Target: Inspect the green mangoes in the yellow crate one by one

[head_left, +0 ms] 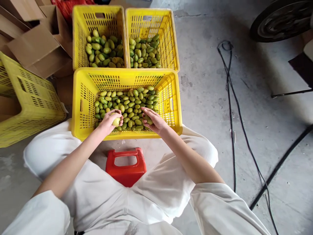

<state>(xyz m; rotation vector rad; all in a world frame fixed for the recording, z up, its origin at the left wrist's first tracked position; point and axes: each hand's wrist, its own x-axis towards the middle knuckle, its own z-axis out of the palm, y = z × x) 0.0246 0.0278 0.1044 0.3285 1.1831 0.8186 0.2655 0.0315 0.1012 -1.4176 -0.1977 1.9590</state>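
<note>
A yellow crate (127,137) in front of me holds many oval green-to-yellow fruits (130,104). My left hand (110,120) is curled around a pale yellow-green fruit (116,122) over the crate's near side. Opposite it, my right hand (156,121) has its fingers bent about a darker green fruit (148,119), partly hidden by the fingers. The two hands are apart, palms turned toward each other, above the loose fruits.
Behind stand two more yellow crates, the left one (76,39) and the right one (173,42), both with similar fruits. Cardboard boxes (34,45) and a tilted yellow crate (36,98) are at left. A red stool (126,171) sits between my legs. Black cables (231,98) cross the right floor near a wheel (281,21).
</note>
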